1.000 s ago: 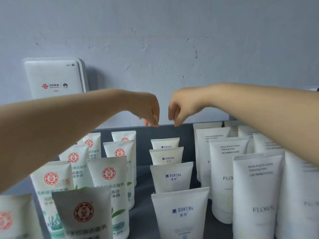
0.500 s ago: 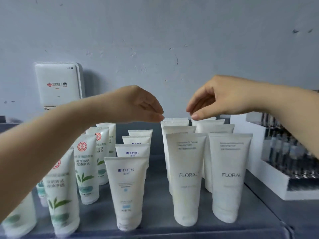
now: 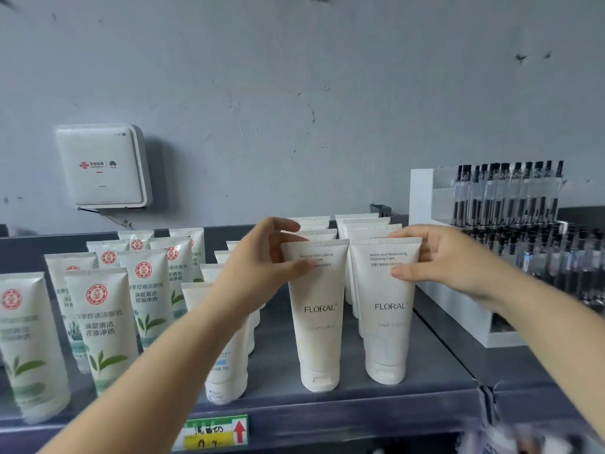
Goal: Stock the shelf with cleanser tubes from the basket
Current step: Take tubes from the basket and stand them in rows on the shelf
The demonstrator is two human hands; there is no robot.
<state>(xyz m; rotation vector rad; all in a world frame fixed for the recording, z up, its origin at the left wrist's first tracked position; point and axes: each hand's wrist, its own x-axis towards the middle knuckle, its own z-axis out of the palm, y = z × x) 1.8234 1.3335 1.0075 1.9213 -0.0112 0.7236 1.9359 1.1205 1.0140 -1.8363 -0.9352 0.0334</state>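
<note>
Two hands: the left hand (image 3: 262, 257) pinches the top of the left front tube (image 3: 317, 309), thumb on its face and fingers (image 3: 284, 226) curled behind the crimped edge; the right hand (image 3: 435, 257) pinches the right front tube (image 3: 386, 306) the same way, thumb in front.
Where the tubes are: both stand upright on their caps at the front edge of the shelf (image 3: 425, 352), just beside each other, heading two rows of like tubes that run back toward the wall.
Look of the tubes: off-white, matte, soft-sided, flat crimped seam on top, flip cap at the base, "FLORAL" printed mid-body with small lettering above.
Risk, tipping: each tube balances on a narrow cap; a sideways tug from either pinch would likely topple it over the front edge or back into its row.
Risk, knock-on: the rows are packed close, so one falling tube would probably take its neighbours down.
Risk, left forearm: it crosses in front of the blue-label tubes (image 3: 226, 371) and may brush them.
Basket: not in view.
Nearby: green-leaf tubes (image 3: 101, 326) toward the left end, a white rack of dark bottles (image 3: 510, 204) to the right, a price tag (image 3: 212, 432) on the front lip.
</note>
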